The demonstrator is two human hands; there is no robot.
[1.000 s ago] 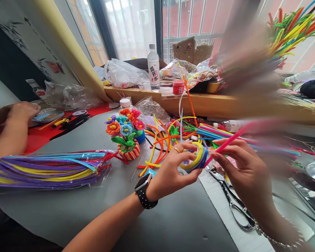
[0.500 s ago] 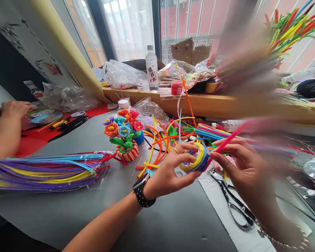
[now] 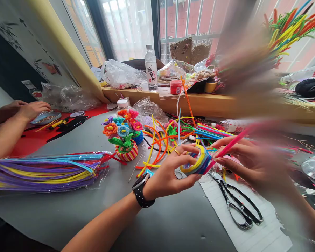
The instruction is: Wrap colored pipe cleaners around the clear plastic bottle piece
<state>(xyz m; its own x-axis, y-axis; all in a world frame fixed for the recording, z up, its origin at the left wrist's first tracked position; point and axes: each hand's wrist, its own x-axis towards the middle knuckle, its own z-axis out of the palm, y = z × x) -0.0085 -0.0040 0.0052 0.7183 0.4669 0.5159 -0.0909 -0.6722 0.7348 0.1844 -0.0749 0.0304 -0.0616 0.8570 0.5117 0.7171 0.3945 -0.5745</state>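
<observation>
My left hand point(image 3: 170, 171) wears a ring and a dotted black watch band. Its fingers grip a ring-shaped piece point(image 3: 199, 162) wound in yellow, blue and pink fuzzy stems. Just right of it, my right hand point(image 3: 241, 159) pinches a pink fuzzy stem point(image 3: 232, 144) that runs from the wound piece up to the right, where it blurs. Below my right hand, black-handled scissors point(image 3: 240, 208) lie on a white sheet point(image 3: 267, 232). Left of my left hand stands a small striped pot point(image 3: 127, 151) with colourful fuzzy flowers point(image 3: 123, 130).
A bundle of purple, yellow and blue stems point(image 3: 49, 171) lies at the left. Loose orange and yellow stems point(image 3: 157, 143) are behind my left hand. A water bottle point(image 3: 151, 70) stands on the sill. Another person's hands point(image 3: 33, 111) are over a blue tray point(image 3: 46, 118) at far left.
My right hand has moved slightly right and its forearm has swung outward, uncovering more of the scissors and sheet. The other person's hand has moved right, over the tray.
</observation>
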